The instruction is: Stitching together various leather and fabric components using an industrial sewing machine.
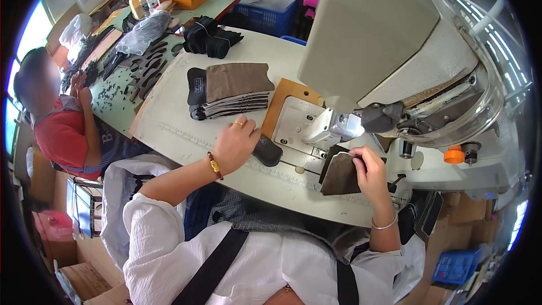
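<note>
My left hand (236, 146) is closed at one end of a small black padded piece (267, 151) with a rounded end, beside the sewing machine's metal plate (291, 121). What lies under those fingers is hidden. Between the thumb and fingers of my right hand (371, 170) is a brown fabric piece (341, 176), with dark material showing behind its upper edge. It is just in front of the sewing machine head (333, 127). Left of the plate stands a neat stack of brown fabric pieces (237, 82), with black padded pieces (196, 86) along its left side.
A ruler strip (195, 136) runs along the tabletop near its front edge. Behind the stack lies a tied black bundle (212, 38). A co-worker in red (62, 135) is at a green table (116, 93) with dark scraps. Blue crate (271, 11) at the back.
</note>
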Tool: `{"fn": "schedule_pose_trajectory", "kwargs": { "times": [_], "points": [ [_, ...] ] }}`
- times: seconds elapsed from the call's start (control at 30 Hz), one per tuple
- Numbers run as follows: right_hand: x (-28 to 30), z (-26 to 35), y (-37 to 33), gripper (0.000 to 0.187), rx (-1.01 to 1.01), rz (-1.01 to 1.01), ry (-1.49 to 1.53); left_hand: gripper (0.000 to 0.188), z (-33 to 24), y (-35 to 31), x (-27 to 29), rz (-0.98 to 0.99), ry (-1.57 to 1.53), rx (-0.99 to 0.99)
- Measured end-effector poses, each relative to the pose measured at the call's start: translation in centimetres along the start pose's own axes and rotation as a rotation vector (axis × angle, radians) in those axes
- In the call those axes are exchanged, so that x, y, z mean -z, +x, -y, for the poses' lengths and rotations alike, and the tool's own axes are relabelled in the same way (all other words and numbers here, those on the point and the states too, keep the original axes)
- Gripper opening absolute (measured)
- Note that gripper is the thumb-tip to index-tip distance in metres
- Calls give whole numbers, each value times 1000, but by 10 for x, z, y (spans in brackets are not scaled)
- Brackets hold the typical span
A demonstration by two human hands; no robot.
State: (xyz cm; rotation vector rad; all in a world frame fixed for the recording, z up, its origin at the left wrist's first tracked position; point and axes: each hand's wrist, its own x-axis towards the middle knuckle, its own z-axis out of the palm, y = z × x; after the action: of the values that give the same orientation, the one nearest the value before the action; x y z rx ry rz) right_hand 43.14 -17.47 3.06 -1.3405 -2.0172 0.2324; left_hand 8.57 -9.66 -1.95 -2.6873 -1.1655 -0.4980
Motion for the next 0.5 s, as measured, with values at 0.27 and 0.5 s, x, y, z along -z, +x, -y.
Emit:
{"fn": "schedule_pose_trajectory", "kwargs": {
  "times": [0.27, 0.5],
  "points": [
    [23, 37, 24, 19, 171, -105, -43, 47, -14, 50, 65, -637, -456, -324],
    [6, 13, 19, 20, 79, -115, -89, 30, -54, 98, 61, -779, -290, -676]
  ]
}}
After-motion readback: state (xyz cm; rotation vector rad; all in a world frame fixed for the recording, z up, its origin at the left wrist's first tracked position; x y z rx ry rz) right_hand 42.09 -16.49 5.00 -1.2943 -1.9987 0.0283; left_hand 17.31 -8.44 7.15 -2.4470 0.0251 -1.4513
